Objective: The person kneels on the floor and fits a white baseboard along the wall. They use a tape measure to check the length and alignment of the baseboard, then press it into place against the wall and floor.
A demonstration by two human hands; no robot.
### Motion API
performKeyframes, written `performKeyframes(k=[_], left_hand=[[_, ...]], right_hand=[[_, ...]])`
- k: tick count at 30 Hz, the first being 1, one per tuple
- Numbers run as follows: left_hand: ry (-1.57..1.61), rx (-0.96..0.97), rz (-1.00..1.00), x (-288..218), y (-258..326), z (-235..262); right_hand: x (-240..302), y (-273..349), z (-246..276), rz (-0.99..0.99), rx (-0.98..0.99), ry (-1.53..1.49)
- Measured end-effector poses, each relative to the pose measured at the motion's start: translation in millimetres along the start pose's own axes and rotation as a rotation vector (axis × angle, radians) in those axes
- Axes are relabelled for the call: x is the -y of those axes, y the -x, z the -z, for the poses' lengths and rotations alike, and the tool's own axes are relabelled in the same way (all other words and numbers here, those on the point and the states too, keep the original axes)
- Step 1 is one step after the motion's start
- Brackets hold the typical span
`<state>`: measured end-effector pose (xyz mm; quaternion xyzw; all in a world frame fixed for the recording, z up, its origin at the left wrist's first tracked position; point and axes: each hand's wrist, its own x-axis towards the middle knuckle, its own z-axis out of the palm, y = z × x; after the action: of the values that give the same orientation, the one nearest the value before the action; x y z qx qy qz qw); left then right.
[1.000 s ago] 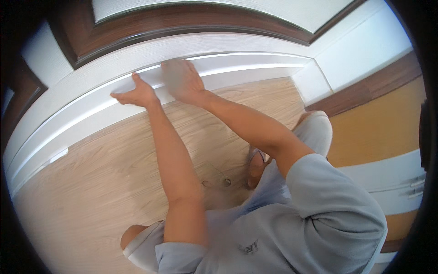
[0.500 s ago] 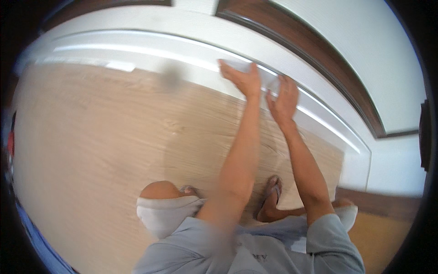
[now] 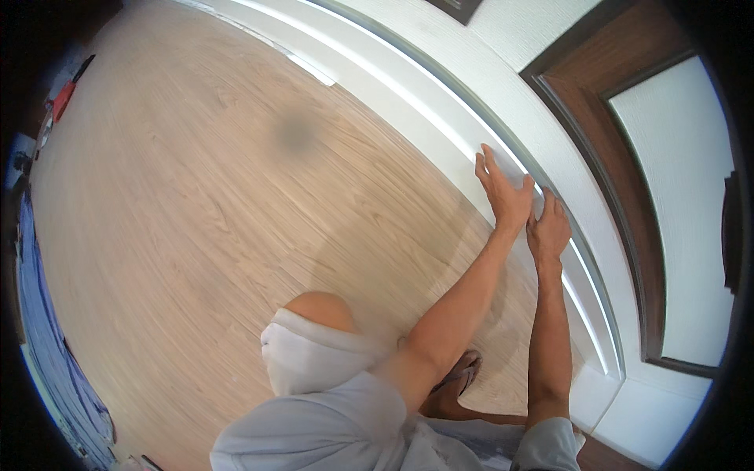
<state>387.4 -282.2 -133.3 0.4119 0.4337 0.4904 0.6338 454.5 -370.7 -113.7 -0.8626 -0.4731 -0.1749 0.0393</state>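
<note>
A long white trim (image 3: 440, 125) with a bright raised ridge runs along the foot of a white wall, curving from upper left to lower right. My left hand (image 3: 509, 200) lies on it with thumb and fingers spread, fingertips toward the ridge. Right beside it, my right hand (image 3: 550, 231) rests on the same trim, fingers slightly bent and thumb apart from them. The two thumbs are close together. Shadow darkens the trim between my fingers, and no separate object shows in either hand.
Wood-look floor (image 3: 236, 196) spreads to the left of the trim. A thin white strip (image 3: 314, 71) lies along its far edge. A brown-framed white panel (image 3: 652, 212) stands at right. Blue cloth (image 3: 47, 330) and a red item (image 3: 63, 102) are at the left edge.
The view has swung to the right along the trim. My hands have come closer together, both still against the trim, and the wall panel's lower corner shows farther down.
</note>
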Motion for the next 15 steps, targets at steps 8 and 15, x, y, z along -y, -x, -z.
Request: performKeyframes(k=[8, 15], left_hand=[[-0.026, -0.095, 0.042, 14.5, -10.5, 8.3], [-0.065, -0.264, 0.076, 27.5, -26.1, 18.9]], right_hand=[[-0.6, -20.5, 3.1, -0.006, 0.091, -0.003], [-1.7, -7.7, 7.8, 0.127, 0.145, -0.052]])
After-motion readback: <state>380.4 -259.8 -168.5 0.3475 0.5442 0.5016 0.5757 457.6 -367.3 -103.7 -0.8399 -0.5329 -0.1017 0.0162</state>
